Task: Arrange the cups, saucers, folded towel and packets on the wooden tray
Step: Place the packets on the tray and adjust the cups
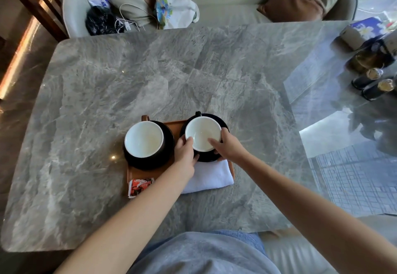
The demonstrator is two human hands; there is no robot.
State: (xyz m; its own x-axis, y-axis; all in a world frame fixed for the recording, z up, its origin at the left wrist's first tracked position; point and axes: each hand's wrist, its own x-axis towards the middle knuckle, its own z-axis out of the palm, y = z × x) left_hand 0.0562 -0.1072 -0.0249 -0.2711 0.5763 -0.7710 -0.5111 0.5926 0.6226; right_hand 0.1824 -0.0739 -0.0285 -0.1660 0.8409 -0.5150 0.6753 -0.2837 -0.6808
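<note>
Clasped on both sides by the left hand (185, 151) and right hand (228, 147), one right-hand cup (203, 133) is being held on its saucer (223, 124), beside one second cup (143, 138), one folded towel (209, 176) and one visible packet (139, 186) on the wooden tray (175, 125).

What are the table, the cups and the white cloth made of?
The table looks like polished grey marble or stone: pale veins, shiny reflections. The cups seem glazed ceramic, glossy white inside, dark outside. The white cloth looks like soft cotton towel, folded, matte, though the weave is too small to tell.
</note>
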